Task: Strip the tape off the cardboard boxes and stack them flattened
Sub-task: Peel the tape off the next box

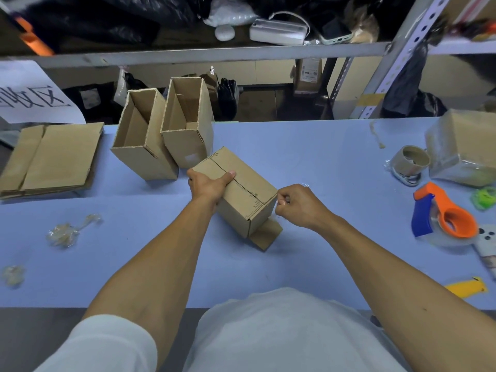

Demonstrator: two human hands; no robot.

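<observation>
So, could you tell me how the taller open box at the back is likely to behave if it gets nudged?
The taller open box stands on a narrow end, so it may tip easily. It looks empty, so it is probably light and would slide on the table. Leaning against the box beside it, it could push that over too.

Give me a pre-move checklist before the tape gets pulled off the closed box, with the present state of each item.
1. Box held steady: ok. The left hand grips the far end of the closed box.
2. Tape end caught: cannot tell. The right hand is pinched at the box's near right corner, but the tape itself is too clear to make out.
3. Bottom flap free: ok. One flap already sticks out beneath the box.
4. Pull path to the right: ok. Bare table lies between the hand and the tape dispenser.
5. Flattened stack ready: ok. Flattened cardboard lies at the left.
6. Other boxes waiting: not ok. Two open boxes stand unflattened.
</observation>
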